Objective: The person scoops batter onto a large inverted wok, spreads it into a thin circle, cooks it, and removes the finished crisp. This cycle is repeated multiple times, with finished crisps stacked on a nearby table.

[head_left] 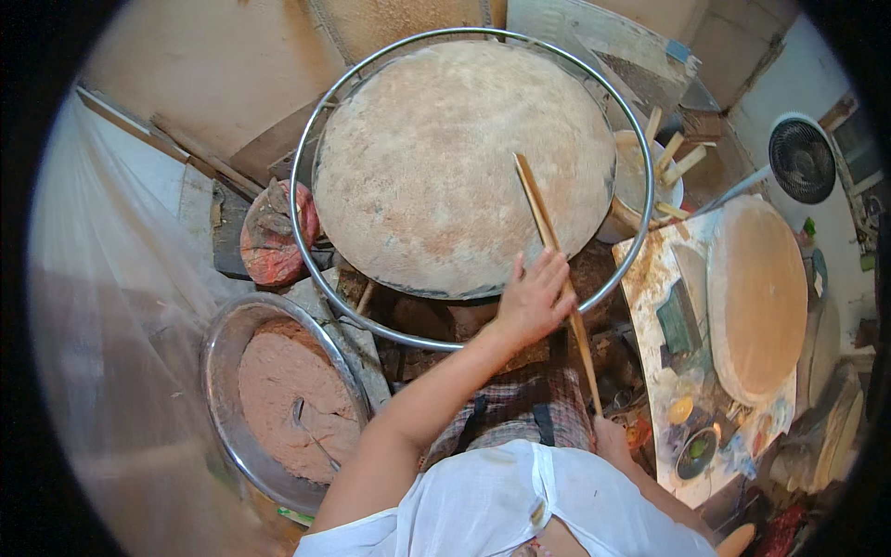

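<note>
In front of me lies a large round disc [455, 167], pale and dusty, with a rough mottled surface. A metal hoop [295, 200] circles it. I hold a long, narrow wooden stick [534, 197] slanting across the disc's right part, its far end over the surface. My left hand [536, 297] is on the middle of the stick near the disc's front edge, fingers bent over it, with the thumb side toward the left. My right hand [613, 439] is closed around the stick's near end, beside my lap; part of that hand is hidden by my shirt.
A metal basin [215, 371] of pinkish paste with a spoon [314, 432] stands at the left. Behind it hangs plastic sheeting [111, 306]. At right are a board [640, 288] bearing an oval slab [756, 297], a fan [801, 160], and a bucket [676, 190] with wooden pieces.
</note>
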Motion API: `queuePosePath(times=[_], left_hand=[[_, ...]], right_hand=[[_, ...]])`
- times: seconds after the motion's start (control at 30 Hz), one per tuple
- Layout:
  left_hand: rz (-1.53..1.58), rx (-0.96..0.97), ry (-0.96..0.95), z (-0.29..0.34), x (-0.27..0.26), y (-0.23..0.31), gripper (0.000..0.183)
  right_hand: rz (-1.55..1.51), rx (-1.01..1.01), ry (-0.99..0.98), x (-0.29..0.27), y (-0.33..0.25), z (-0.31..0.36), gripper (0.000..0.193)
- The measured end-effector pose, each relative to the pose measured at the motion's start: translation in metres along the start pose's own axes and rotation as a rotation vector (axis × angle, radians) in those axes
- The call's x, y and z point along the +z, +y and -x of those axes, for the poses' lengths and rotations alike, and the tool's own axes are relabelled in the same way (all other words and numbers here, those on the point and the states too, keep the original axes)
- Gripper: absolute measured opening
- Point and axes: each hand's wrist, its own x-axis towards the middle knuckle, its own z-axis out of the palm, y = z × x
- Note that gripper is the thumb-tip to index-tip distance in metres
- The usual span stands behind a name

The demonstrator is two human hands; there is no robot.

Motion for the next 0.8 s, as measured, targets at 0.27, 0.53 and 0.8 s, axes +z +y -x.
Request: queuePosePath(times=[0.27,0.53,0.8], left_hand=[[-0.119,-0.246,0.084,0.062,-0.079,-0.094,0.039],[-0.199,-0.354,0.155,0.163,-0.116,-0.094,0.033],[0.297,-0.468,0.157,0.174,-0.079,0.027,0.028]], right_hand=[[-0.001,-0.167,-0.193,0.062,-0.112,-0.022,0.056],[0.137,-0.135,-0.301,0.052,-0.095,-0.021,0.058],[-0.342,0.058,0.305,-0.006,-0.008,-0.039,0.057]])
